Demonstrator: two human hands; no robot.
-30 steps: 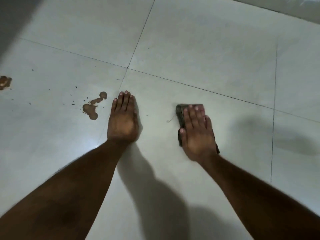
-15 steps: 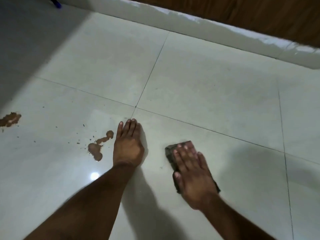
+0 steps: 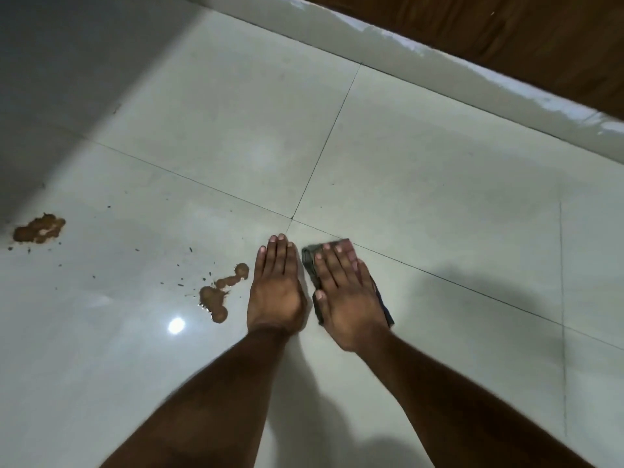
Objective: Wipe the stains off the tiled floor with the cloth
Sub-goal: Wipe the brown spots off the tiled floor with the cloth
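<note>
My right hand (image 3: 347,295) lies flat on a dark grey cloth (image 3: 310,263), pressing it to the pale tiled floor (image 3: 422,204). Only the cloth's edges show around the fingers and wrist. Right beside it, my left hand (image 3: 275,288) rests flat on the bare tile with fingers straight. A brown stain (image 3: 219,295) with a smaller blob above it sits just left of my left hand. A second brown stain (image 3: 39,229) lies at the far left, and small dark specks are scattered between the two.
A white skirting strip (image 3: 472,86) runs diagonally across the top right, with dark wood (image 3: 506,35) above it. Dark grout lines (image 3: 324,153) cross near my fingertips. A lamp glare (image 3: 176,325) shines on the tile, and shadow covers the upper left.
My right hand has slid the cloth left until it sits right beside my left hand. The view has tilted up, bringing the skirting and wood into sight.
</note>
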